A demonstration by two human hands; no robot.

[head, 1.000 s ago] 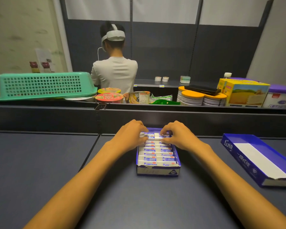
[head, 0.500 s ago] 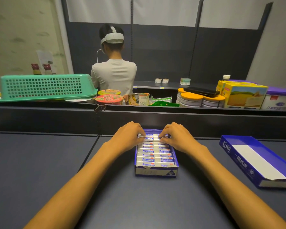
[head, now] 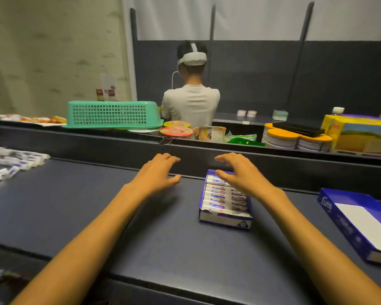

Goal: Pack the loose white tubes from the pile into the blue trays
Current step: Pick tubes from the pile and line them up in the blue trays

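Note:
A small blue tray [head: 224,221] stands on the dark table, filled with a row of white tubes [head: 218,195]. My right hand [head: 240,175] hovers over the tray's far end, fingers spread and loosely bent, holding nothing. My left hand [head: 156,172] is to the left of the tray, above the bare table, fingers relaxed and empty. A pile of loose white tubes [head: 11,160] lies at the far left of the table. A second, larger blue tray [head: 330,208] with a white floor lies at the right edge and holds no tubes.
A raised dark ledge [head: 185,153] runs along the back of the table. Behind it stand an upturned green basket [head: 110,114], noodle cups, orange-lidded tins and a yellow box. A person in a white shirt [head: 191,102] stands with their back turned.
Both hands have lifted off the tubes in the small tray. My left hand moved left, away from the tray. The view swung left, bringing the loose pile into sight.

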